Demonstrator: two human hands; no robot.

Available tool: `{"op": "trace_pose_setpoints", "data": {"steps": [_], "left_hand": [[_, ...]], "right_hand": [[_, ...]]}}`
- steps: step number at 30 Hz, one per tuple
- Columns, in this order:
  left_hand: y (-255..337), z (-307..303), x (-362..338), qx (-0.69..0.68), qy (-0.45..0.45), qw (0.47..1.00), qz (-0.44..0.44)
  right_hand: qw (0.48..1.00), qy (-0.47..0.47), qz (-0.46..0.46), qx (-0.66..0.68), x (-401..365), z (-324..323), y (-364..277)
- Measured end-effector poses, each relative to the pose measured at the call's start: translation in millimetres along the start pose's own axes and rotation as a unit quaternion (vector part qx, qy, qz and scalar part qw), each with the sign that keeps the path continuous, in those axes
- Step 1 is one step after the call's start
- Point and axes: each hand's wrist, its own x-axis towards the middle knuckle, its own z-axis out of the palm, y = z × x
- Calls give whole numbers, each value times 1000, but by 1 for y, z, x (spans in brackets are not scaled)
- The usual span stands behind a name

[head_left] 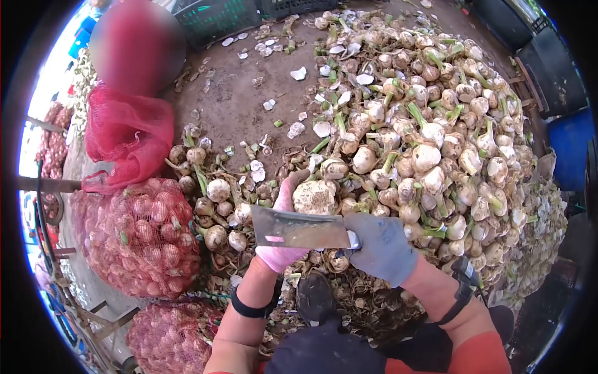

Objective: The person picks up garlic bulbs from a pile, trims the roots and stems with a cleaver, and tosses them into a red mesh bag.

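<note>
Head view: grey-gloved right hand (381,246) clamped on broad rectangular steel cleaver (302,228); pink-gloved left hand (281,255) closed around round, soil-flecked white garlic bulb (315,197), just beyond cleaver. Bulb likely firm, light, papery-slick; best gripped by sides.

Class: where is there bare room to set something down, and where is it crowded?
The clearest patch is the brown floor, bordered by the green crate, the bulb pile and the loose red netting, though peels dot it. Crowded: the pile itself, and between cleaver and full net sack.
</note>
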Motion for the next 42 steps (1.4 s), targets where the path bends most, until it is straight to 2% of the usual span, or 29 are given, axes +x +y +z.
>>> {"op": "trace_pose_setpoints", "data": {"steps": [1, 3, 8, 10, 11, 12, 14, 16, 18, 19, 20, 21, 23, 24, 26, 27, 28, 30, 31, 33, 34, 36, 37, 40, 41, 42], "left_hand": [[0, 1, -2, 0, -2, 1000, 1], [0, 2, -6, -32, -10, 997, -63], [16, 9, -17, 55, 24, 998, -19], [17, 9, -26, -3, -5, 997, -77], [17, 13, -32, 69, 9, 997, -22], [16, 13, -36, 70, 9, 997, -23], [16, 13, -41, -53, -5, 996, -70], [16, 8, -45, -31, -15, 997, -76], [2, 4, -50, 147, -130, 975, 109], [49, 9, -58, -28, -40, 987, -156], [65, 11, -67, 44, -84, 995, -29], [57, 8, -64, 51, -70, 996, -31], [33, 12, -63, -53, -7, 981, -188], [23, 12, -60, -34, 14, 991, -125], [24, 2, -52, -36, 16, 987, -154], [4, 1, -53, -63, 10, 988, -142], [3, 1, -52, 0, 33, 996, -81], [5, -2, -53, -101, -5, 983, -152], [6, -4, -53, -103, -8, 983, -154], [8, -6, -50, 30, -13, 995, -98], [11, -4, -51, 28, -13, 995, -99], [14, 1, -54, -22, 9, 996, -90], [10, 0, -55, 40, 5, 997, -59], [8, -1, -61, 26, -9, 999, -30], [12, 2, -61, 10, -5, 998, -66], [14, 5, -61, 10, -6, 998, -67]], "right_hand": [[1000, -7, -12, -12, -1, -1, -2], [999, -12, -22, -26, -3, -3, -4], [998, -19, -44, -42, -14, 0, 2], [999, -28, -38, -27, -16, 1, 5], [999, -36, -33, -12, -17, 2, 7], [999, -35, -34, -11, -18, 5, 8], [998, -31, -43, -18, -21, 12, 9], [998, -47, -38, -34, -21, 10, 7], [996, -59, -31, -52, -17, 7, 20], [996, -38, 70, -46, -13, 5, 44], [985, -12, 169, -36, -8, 8, 56], [987, -18, 156, -31, -1, 11, 51], [994, 7, 98, -38, -12, 4, 29], [995, 18, 84, -42, 0, 1, 27], [998, 11, 60, 1, -8, 8, 14], [998, 3, 50, 31, -10, 9, 8], [998, 3, 49, 27, -11, 6, 2], [998, -62, -25, -1, -14, 1, -12], [996, -90, -22, -14, -14, 1, -16], [993, -110, -12, -35, -18, 3, -19], [990, -129, -6, -55, -19, 4, -19], [992, -118, -25, -40, -19, 7, -13], [993, -104, -43, -24, -20, 9, -10], [997, -48, -53, -8, -21, 18, -5], [997, -49, -51, -5, -24, 21, 0], [996, -74, -33, -34, -26, 23, 8]]}}
